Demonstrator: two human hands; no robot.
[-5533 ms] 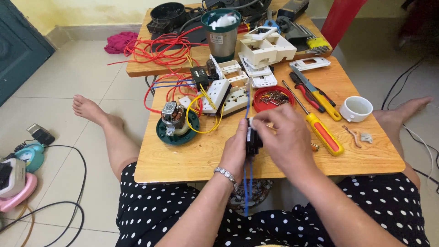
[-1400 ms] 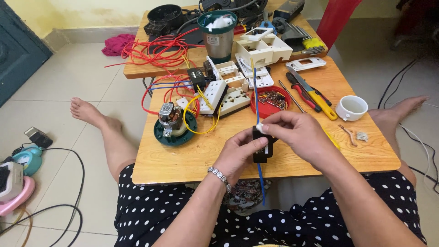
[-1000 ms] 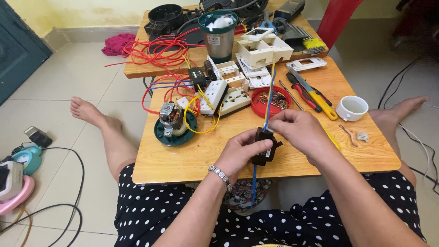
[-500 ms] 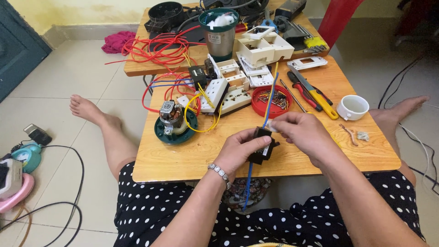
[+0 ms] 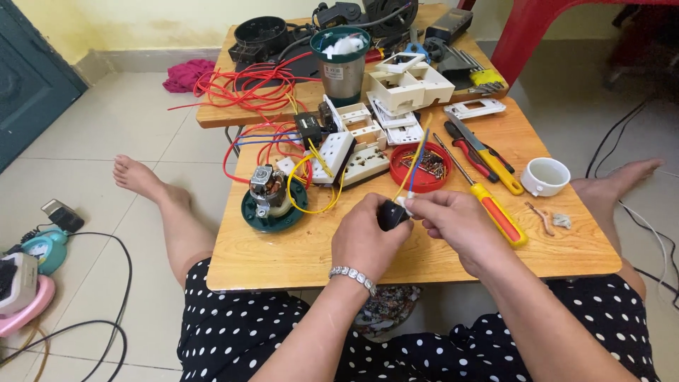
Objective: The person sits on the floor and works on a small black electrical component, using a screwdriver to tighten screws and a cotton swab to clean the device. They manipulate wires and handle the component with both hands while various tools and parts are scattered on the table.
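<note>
Left hand (image 5: pixel 366 240): closed around black part (image 5: pixel 390 214), above tabletop (image 5: pixel 297 251) near front edge.
Right hand (image 5: pixel 453 223): pinching wires (image 5: pixel 417 152) where they enter part.
Risk: wire may slip out if pinch loosens; elbow could knock screwdriver (image 5: pixel 488 201) off right edge.

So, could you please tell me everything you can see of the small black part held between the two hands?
The small black part looks like dark plastic, blocky and compact, largely hidden by fingers. The left hand grips it from the left and below, just above the wooden table. The right hand pinches a pale piece at its right edge. A blue wire and a yellow wire rise from it, slanting up to the right. Its finer details cannot be made out.
</note>
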